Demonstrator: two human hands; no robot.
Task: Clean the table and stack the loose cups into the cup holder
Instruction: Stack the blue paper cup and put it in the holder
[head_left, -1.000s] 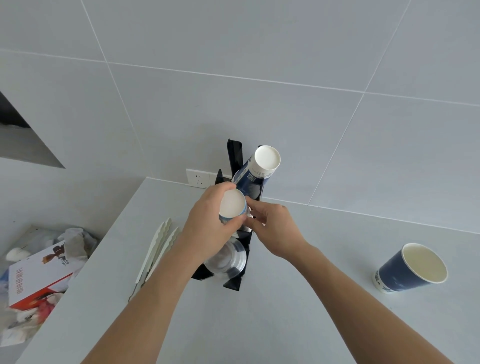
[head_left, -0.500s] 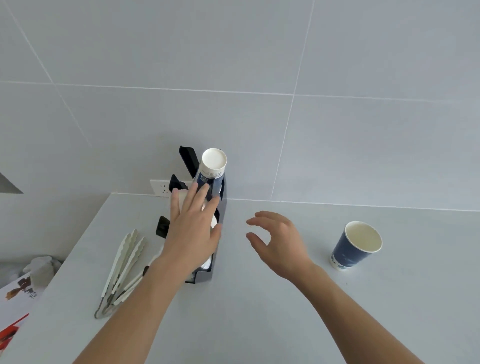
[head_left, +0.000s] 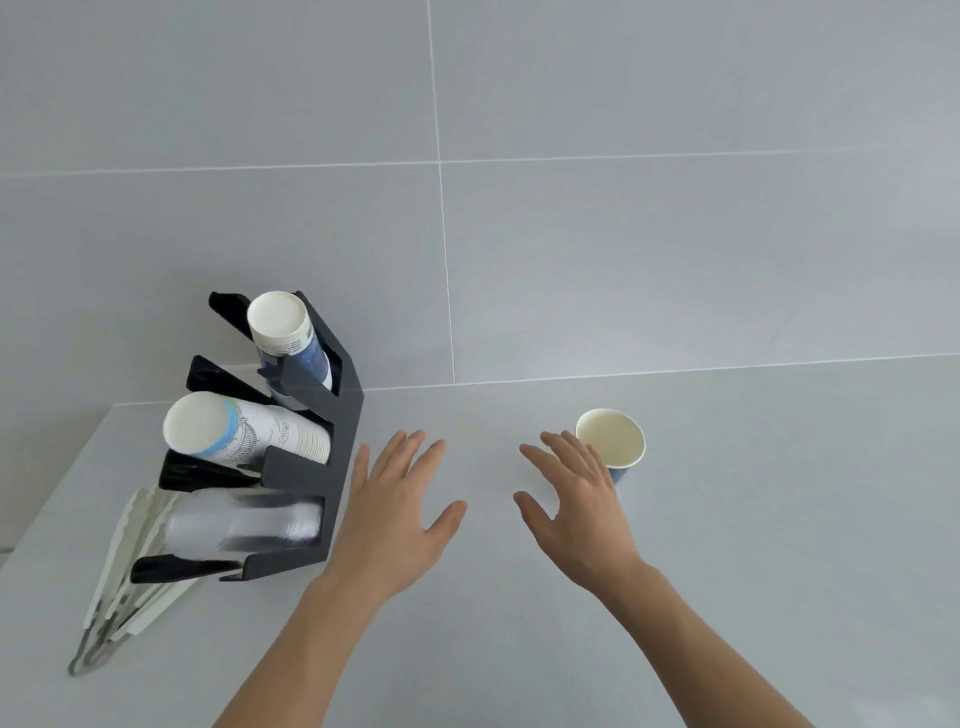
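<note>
Blue cup (head_left: 612, 444) stands just beyond right hand (head_left: 576, 512).

A drinks counter, likely a café: grey-tiled wall (head_left: 623, 234), stocked cup holder (head_left: 337, 441), serving tongs (head_left: 119, 597).

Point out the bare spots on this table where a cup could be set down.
Bare table runs right of the blue cup and along the near edge between both forearms. A narrower patch lies between the left hand and right hand. It is crowded at left: the cup holder with tongs beside it.
</note>
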